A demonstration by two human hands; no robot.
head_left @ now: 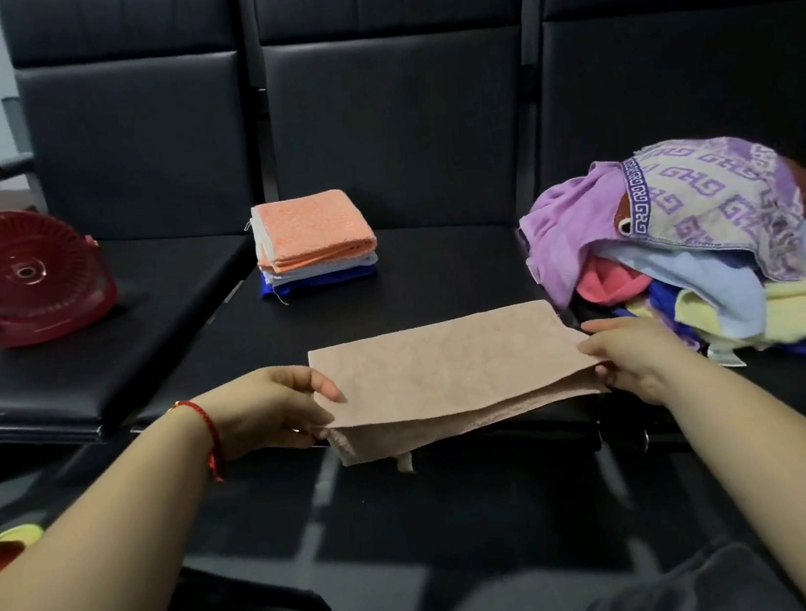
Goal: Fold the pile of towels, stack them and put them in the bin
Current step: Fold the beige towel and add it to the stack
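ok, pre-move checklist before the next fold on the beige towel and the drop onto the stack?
1. Both ends held: left hand and right hand each pinch an end of the beige towel. Ok.
2. First fold done: towel doubled, top layer over a lower one. Ok.
3. Edges aligned: lower layer sticks out past the top layer at the near edge. Not ok.
4. Landing spot: folded stack, orange on top, is square and unobstructed on the middle seat. Ok.
5. Unfolded pile: touches the towel's right corner; snag possible. Cannot tell.
6. Bin: the red basket on the left seat lies tipped on its side. Not ok.
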